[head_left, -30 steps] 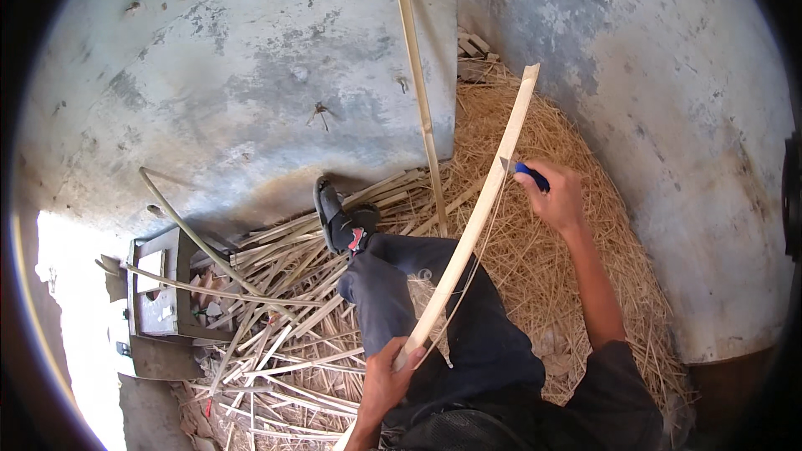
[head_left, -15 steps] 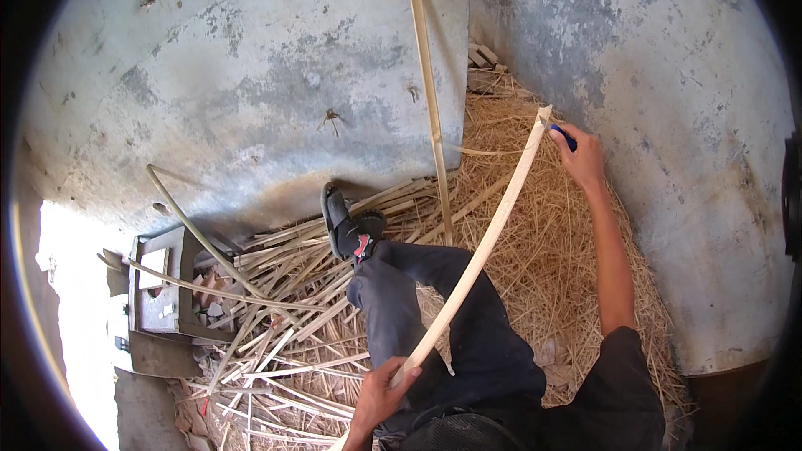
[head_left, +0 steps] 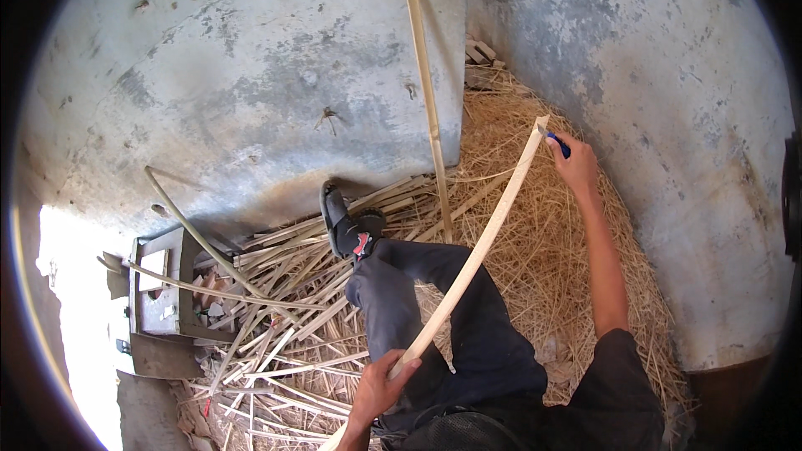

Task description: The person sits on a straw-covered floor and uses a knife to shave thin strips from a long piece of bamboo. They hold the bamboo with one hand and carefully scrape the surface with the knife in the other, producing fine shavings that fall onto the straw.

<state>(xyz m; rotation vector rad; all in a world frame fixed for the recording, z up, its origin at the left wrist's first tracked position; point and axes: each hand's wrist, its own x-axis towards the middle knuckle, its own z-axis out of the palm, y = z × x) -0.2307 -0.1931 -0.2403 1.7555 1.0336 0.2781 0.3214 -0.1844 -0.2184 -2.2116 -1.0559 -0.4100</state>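
While the left hand (head_left: pixel 380 384) clamps the lower end of a long pale bamboo strip (head_left: pixel 476 255) at six o'clock, bracing it over the thigh, the right hand (head_left: pixel 576 165) grips a blue-handled knife (head_left: pixel 558 144) at the strip's tip near two o'clock. So held, the strip bows steadily. Shavings (head_left: pixel 535 225) pile beneath; split slats (head_left: pixel 284 301) lie at eight o'clock beside a sandalled foot (head_left: pixel 347 230).

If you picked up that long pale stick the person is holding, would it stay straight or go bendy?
Probably bendy. The long pale strip already curves between the left hand near its lower end and the right hand at its tip. It looks thin and flat, so likely light for its length. Lifted by one end, it would probably sag or wobble rather than snap.
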